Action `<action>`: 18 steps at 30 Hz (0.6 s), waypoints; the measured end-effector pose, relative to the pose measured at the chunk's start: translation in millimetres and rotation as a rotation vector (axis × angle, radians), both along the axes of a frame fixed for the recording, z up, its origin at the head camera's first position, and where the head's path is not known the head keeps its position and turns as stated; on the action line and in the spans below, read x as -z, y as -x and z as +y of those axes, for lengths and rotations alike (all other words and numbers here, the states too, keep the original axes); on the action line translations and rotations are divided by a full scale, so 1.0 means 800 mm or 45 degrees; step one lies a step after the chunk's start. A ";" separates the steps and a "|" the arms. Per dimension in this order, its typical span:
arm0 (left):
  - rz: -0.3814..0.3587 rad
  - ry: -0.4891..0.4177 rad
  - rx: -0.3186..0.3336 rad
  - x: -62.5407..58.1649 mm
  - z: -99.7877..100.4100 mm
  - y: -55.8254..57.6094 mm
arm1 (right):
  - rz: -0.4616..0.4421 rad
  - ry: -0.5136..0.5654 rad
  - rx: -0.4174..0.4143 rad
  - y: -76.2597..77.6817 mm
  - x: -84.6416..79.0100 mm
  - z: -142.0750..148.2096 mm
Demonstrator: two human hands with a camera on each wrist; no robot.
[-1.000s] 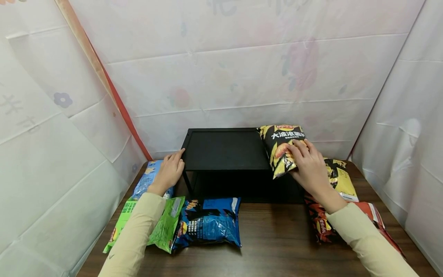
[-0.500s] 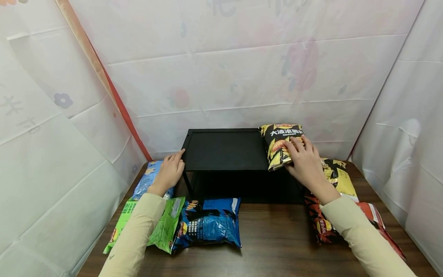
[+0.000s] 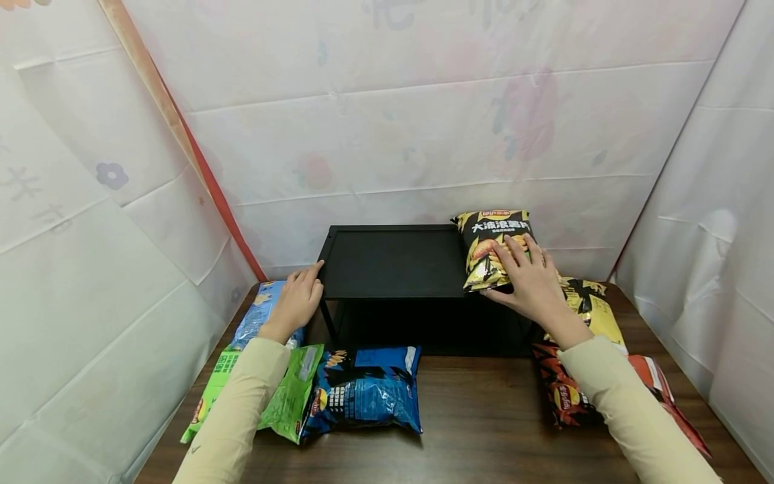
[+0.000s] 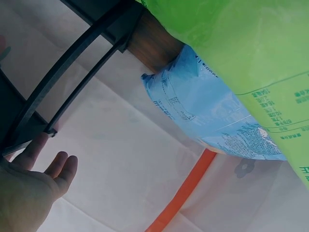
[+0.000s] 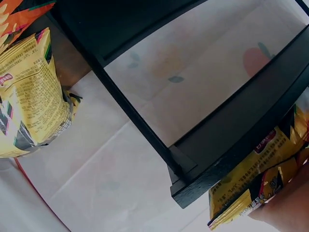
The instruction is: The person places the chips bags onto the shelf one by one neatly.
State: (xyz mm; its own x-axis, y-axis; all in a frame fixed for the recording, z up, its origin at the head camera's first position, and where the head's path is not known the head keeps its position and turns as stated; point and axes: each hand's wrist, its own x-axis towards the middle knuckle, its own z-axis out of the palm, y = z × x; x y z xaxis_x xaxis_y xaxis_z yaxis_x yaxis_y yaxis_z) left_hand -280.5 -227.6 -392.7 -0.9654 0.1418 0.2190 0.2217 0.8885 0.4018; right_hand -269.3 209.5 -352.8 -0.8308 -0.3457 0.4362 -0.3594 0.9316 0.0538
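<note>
A black and yellow bag of potato chips lies at the right end of the top of a black two-tier shelf. My right hand holds its front end, fingers spread over the top and thumb at the lower edge. In the right wrist view, that bag shows at the shelf's edge, with part of my right hand against it. My left hand touches the shelf's left edge with its index finger. From the left wrist, the other fingers of my left hand are loosely bent and hold nothing.
Light blue, green and dark blue chip bags lie left and front on the wooden table. Right of the shelf lie a yellow bag and red bags. White cloth hangs close behind.
The black and yellow chip bag has settled back and flatter onto the shelf's right end. My right hand's fingers have spread over it. My left hand stays put.
</note>
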 end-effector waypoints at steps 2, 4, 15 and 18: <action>0.004 0.002 0.001 0.000 0.000 0.000 | -0.052 0.004 0.011 0.002 0.001 0.000; 0.006 0.005 0.003 0.000 0.000 0.000 | -0.101 0.006 0.025 0.005 0.001 0.000; 0.019 -0.004 0.006 -0.001 0.001 0.002 | -0.196 0.045 0.054 0.012 -0.003 0.000; 0.024 -0.003 0.005 0.000 0.000 0.003 | -0.218 0.075 0.047 0.013 -0.004 -0.001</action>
State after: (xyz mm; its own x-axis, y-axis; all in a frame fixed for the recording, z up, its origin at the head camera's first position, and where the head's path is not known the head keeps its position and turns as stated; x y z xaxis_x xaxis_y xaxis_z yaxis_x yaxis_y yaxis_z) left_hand -282.7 -227.7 -392.8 -0.9605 0.1449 0.2374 0.2326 0.8866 0.3998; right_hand -279.9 209.0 -349.5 -0.9064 -0.2915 0.3057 -0.3239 0.9442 -0.0600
